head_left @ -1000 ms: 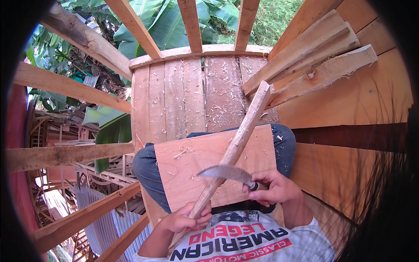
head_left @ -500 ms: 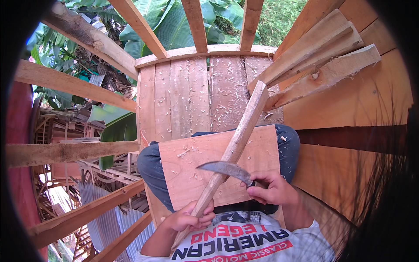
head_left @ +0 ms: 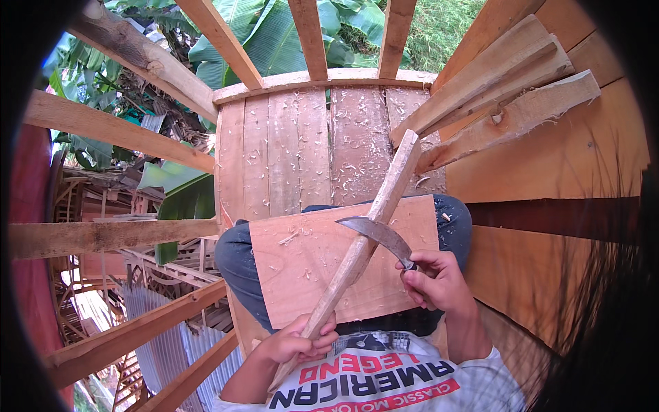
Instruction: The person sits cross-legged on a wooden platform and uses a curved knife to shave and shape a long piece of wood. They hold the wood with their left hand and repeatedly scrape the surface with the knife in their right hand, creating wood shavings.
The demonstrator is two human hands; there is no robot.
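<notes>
My left hand (head_left: 302,341) is closed round the lower part of a long wooden stick (head_left: 360,255), which slants up and away to the right across my lap. In my right hand (head_left: 434,278) is the dark handle of a curved knife (head_left: 379,233), much like a small sickle. Its blade lies across the stick near the middle, tip pointing left; whether the edge touches the wood I cannot tell. Beneath both, a flat wooden board (head_left: 288,275) rests over my legs, with a few curled shavings on it.
Wood shavings litter the plank floor (head_left: 285,158) ahead. Rough timber pieces (head_left: 511,120) lean at the right against a plank wall (head_left: 549,165). Wooden railing bars (head_left: 117,237) stand along the left and front, with banana leaves (head_left: 271,41) beyond.
My right hand and the knife have moved up and a little to the right, farther along the stick. The left hand and the stick stay nearly where they were.
</notes>
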